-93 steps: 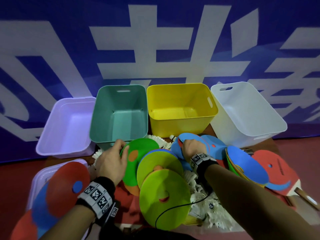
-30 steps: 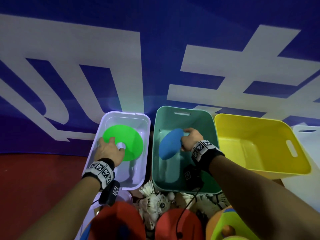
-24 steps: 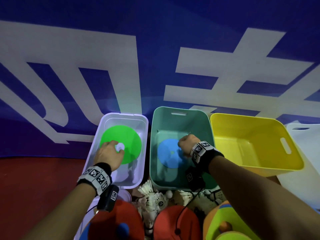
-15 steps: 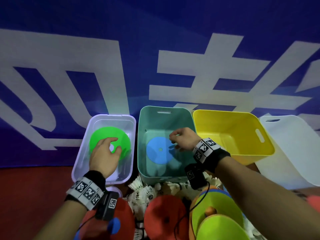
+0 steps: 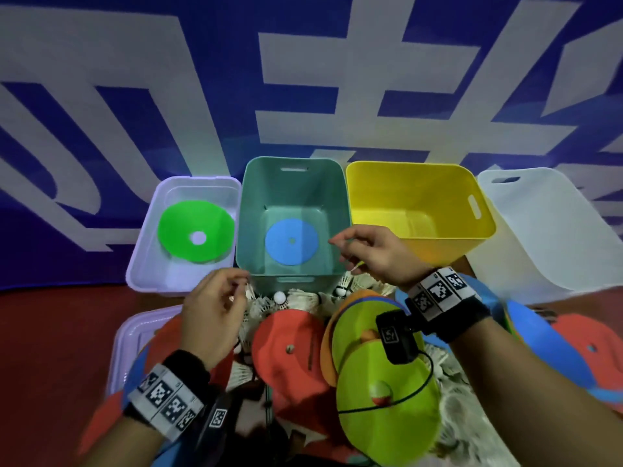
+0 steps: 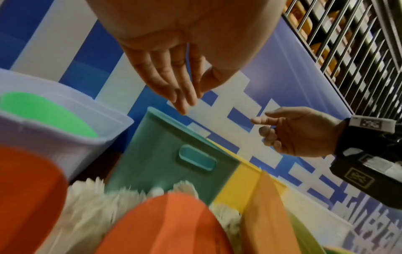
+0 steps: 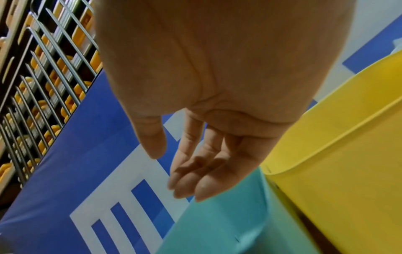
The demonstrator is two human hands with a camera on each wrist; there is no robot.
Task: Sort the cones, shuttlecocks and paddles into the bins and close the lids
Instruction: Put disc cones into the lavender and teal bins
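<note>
Now, hands: left hand (image 5: 215, 318) and right hand (image 5: 377, 254) hover loosely curled, holding nothing.
Green cone (image 5: 196, 230): flat inside the lilac bin (image 5: 141, 261).
Blue cone (image 5: 292, 241): on the teal bin (image 5: 293, 176) floor.
Yellow bin (image 5: 421, 170): right of teal.
Foreground: shuttlecocks (image 5: 269, 303), red cone (image 5: 290, 348), lime cones (image 5: 387, 409) piled unsorted.

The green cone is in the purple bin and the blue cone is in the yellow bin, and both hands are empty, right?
Not quite. The blue cone lies in the teal bin, not the yellow bin, which holds nothing; the head view shows it. The rest is right: the green cone is in the purple bin, and the left hand and right hand hold nothing.
</note>
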